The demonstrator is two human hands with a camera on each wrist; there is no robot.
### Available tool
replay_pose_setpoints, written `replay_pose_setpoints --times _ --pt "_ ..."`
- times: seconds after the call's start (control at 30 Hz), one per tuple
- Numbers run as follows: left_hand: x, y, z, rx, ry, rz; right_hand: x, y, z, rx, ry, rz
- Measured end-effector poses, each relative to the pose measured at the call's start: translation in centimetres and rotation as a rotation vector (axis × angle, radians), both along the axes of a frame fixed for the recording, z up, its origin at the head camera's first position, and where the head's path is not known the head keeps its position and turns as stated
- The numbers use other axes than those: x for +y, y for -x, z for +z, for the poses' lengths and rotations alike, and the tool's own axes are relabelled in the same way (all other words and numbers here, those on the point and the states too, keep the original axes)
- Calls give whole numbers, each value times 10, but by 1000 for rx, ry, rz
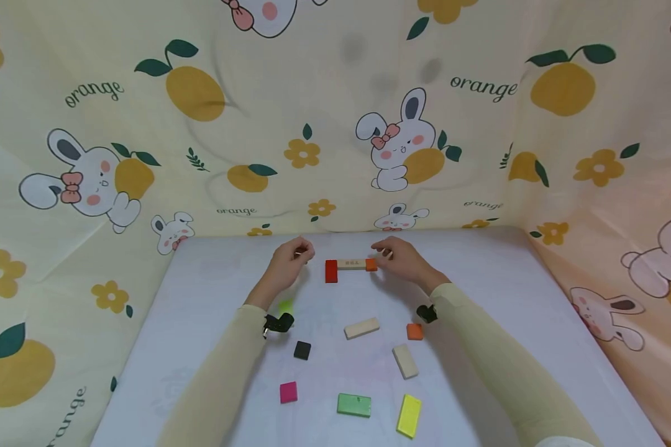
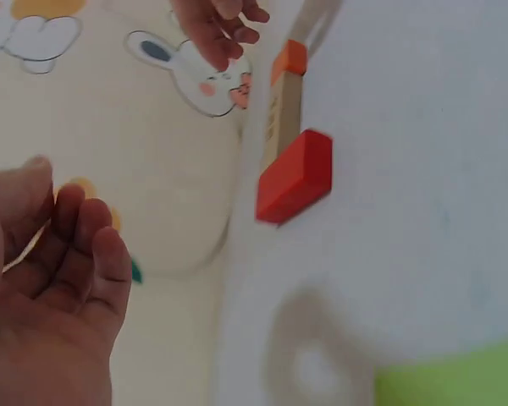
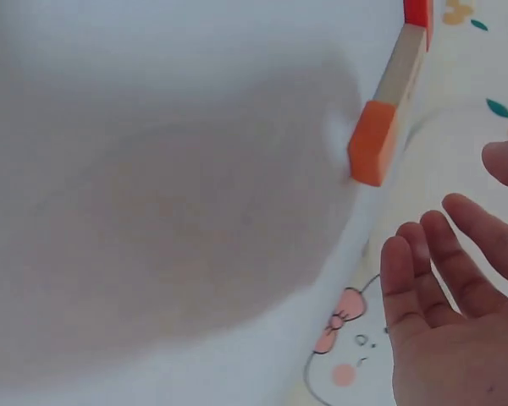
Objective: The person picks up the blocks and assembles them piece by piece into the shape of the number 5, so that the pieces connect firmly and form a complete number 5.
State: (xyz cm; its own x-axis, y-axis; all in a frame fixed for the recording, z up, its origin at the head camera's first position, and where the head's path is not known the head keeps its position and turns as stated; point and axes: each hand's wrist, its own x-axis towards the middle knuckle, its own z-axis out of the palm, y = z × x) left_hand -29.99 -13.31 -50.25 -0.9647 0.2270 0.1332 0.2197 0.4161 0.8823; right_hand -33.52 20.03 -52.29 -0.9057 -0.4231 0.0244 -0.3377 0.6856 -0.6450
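A red block (image 1: 331, 271), a pale wooden block (image 1: 351, 264) with printed marks and a small orange block (image 1: 371, 265) form a row at the back of the table. To the left of the red block, my left hand (image 1: 287, 264) hovers with loosely bent fingers and nothing in them. My right hand (image 1: 404, 259) is beside the orange end. In the right wrist view its fingers (image 3: 457, 262) are spread and relaxed, apart from the orange block (image 3: 372, 144). The left wrist view shows the red block (image 2: 296, 178) standing nearest, away from my left palm.
Loose blocks lie nearer me: plain wooden ones (image 1: 361, 328) (image 1: 405, 361), an orange one (image 1: 414, 331), black (image 1: 302, 350), magenta (image 1: 288, 392), green (image 1: 354, 405) and yellow (image 1: 409, 416). A lime block (image 1: 286, 307) sits beside my left wrist. A printed cloth (image 1: 335, 124) hangs behind the table.
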Motion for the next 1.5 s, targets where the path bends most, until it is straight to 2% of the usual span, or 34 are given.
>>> replay_pose_setpoints --times 0.17,0.27,0.47,0.63,0.77,0.9,1.03,1.27,1.5 --pt "-26 -14 0 35 -22 33 -7 -2 6 18 -20 53" --pt "-39 -20 -5 -4 -9 32 -14 -3 9 30 -58 81" --pt "-61 -39 -21 -116 108 -74 -29 -9 8 44 -170 143" --pt "-73 -62 -36 -152 198 -107 -43 -14 0 57 -233 215" --pt "-76 -74 -41 -147 279 -135 -52 -15 -5 85 -270 258" --pt "-75 -78 -47 -115 305 -166 -59 -12 -6 97 -276 262" --pt "-74 -80 -50 -118 309 -176 -65 -11 -6 97 -276 264" --pt "-70 -84 -48 -138 305 -170 -69 -13 -9 61 -260 244" --pt "-69 -84 -47 -142 314 -151 -73 -10 -11 96 -285 234"
